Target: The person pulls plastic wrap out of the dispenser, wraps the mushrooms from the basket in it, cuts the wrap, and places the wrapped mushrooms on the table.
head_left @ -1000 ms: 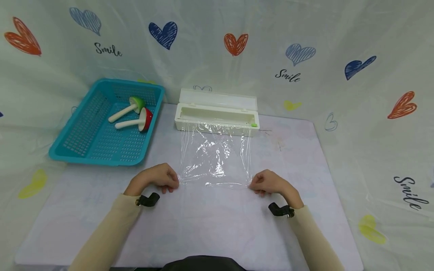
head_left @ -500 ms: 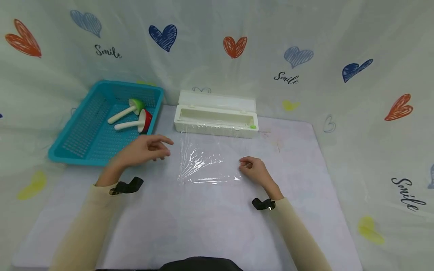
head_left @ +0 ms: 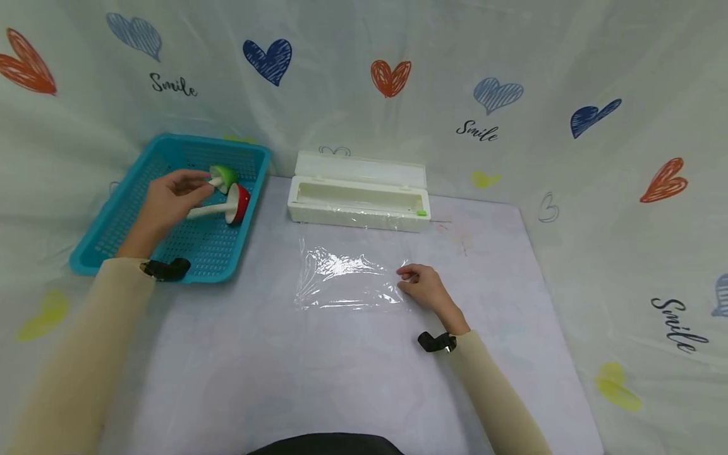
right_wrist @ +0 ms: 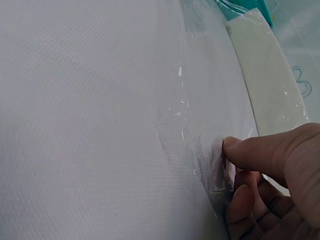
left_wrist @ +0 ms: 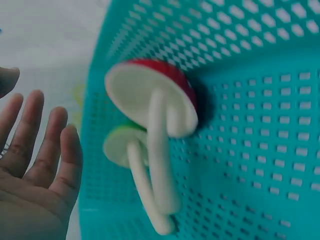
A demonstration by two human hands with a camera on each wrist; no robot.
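The right fingers (right_wrist: 262,152) are drawn together, thumb against fingertips, pinching an edge of the clear film (head_left: 341,278). The left fingers (left_wrist: 30,117) are spread apart and hold nothing; whether a fingertip touches a mushroom cannot be told from the head view, while the left wrist view shows a gap.

The right hand (head_left: 428,289) is on the near side of the white box (head_left: 355,218), roughly in line with its right end. The left hand (head_left: 165,202) is over the basket (head_left: 213,246), well to the left of the box. Nearest to it is the green mushroom (head_left: 226,175); the red mushroom (head_left: 240,203) lies just beside that one, a little closer to the box. Both lie inside the basket, stems pointing away from the box.

The film spreads, creased and glinting, on the near side of the box. The box's lid (head_left: 359,169) is tipped back along its far side. All this rests on a pale surface (head_left: 341,379), and behind the box hangs a heart-printed sheet (head_left: 335,101).
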